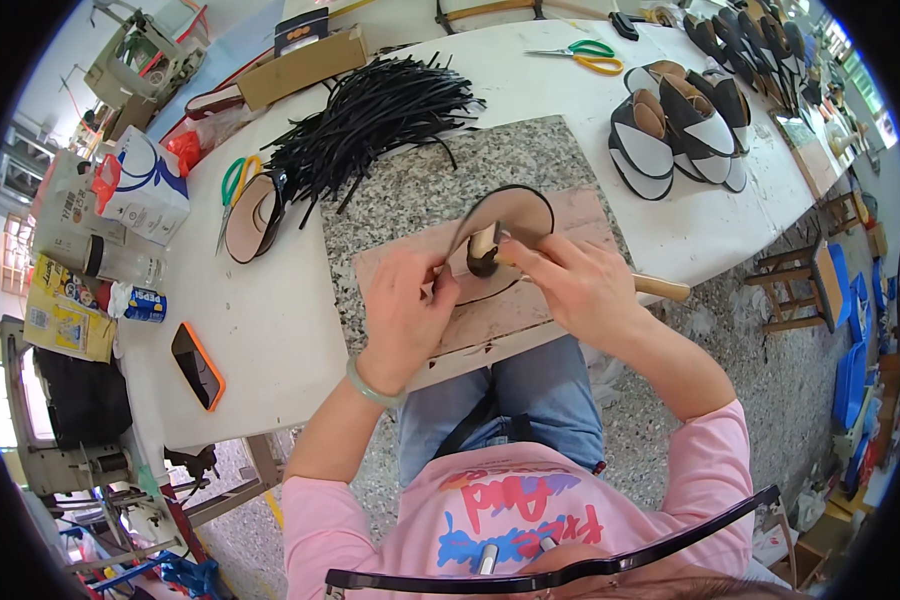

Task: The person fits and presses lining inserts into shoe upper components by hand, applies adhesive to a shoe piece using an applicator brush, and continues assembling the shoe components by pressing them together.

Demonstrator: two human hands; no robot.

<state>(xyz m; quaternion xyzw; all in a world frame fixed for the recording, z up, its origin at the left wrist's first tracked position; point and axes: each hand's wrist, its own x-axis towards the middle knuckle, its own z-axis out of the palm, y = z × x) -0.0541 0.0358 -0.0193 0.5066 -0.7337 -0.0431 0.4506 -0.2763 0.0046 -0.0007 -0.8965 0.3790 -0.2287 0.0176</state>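
Left hand (407, 305): fingers closed, thumb and fingertips pinching the near-left edge of a shoe upper (523, 208). Right hand (587, 287): curled closed round a hammer (662, 288), thumb and forefinger up near the head; the pale wooden handle sticks out to the right, past the wrist. Hammer head is inside the curve of the upper; can't tell if it's touching the material.

Upper is beige on the visible face with thin black edging, bent into a loop, far side raised. It sits between the two hands, over a pinkish board (582, 220). Board lies on a speckled granite slab (530, 150), at the near edge of a white table (270, 350). Pale green bangle (372, 386) on the left wrist.

Around it: big heap of black strips (380, 115) at the far left, partly over the slab. Left of the slab, another upper (253, 222), beige and black, with scissors (232, 186) just beside it. Further left, an orange-edged phone (198, 366) lying flat, and a blue can (146, 304) on its side, near a clear jar (120, 262). Far side: open cardboard box (305, 70) to the left, second pair of scissors (576, 53) right of centre. Right: cluster of black-and-white uppers (642, 150). Off the table on the right, a wooden stool (795, 285).
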